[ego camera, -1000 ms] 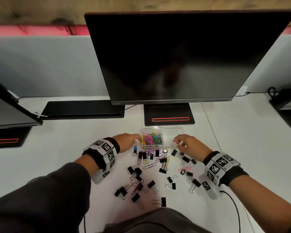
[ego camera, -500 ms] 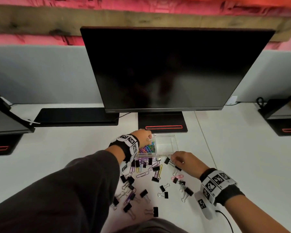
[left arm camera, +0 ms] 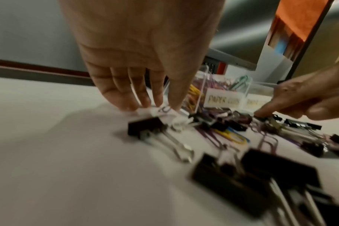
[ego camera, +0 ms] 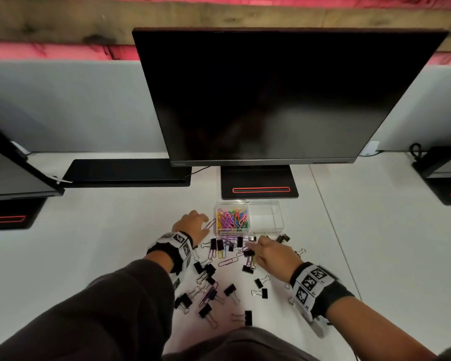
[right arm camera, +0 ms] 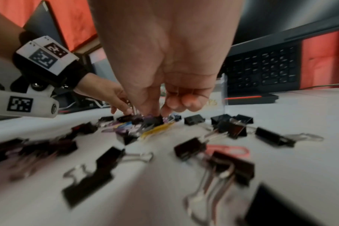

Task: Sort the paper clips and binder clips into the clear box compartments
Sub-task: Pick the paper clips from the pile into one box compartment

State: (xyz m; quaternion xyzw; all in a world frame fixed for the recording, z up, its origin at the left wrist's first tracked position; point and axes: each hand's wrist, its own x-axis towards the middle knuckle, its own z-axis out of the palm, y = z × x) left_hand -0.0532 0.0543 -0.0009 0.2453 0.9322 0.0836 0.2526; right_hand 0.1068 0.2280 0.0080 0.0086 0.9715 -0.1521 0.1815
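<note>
hands (ego camera: 270, 252) among binder clips (ego camera: 247, 317), beside clear box (ego camera: 279, 217)

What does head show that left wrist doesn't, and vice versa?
Head only: the clear box's right compartment is empty; black binder clips lie scattered towards the person; the left hand rests beside the box.

Left wrist only: a paper label on the box front, text blurred; left fingertips down at the table.

Both: coloured paper clips fill the left compartment; the right hand reaches into the pile before the box.
</note>
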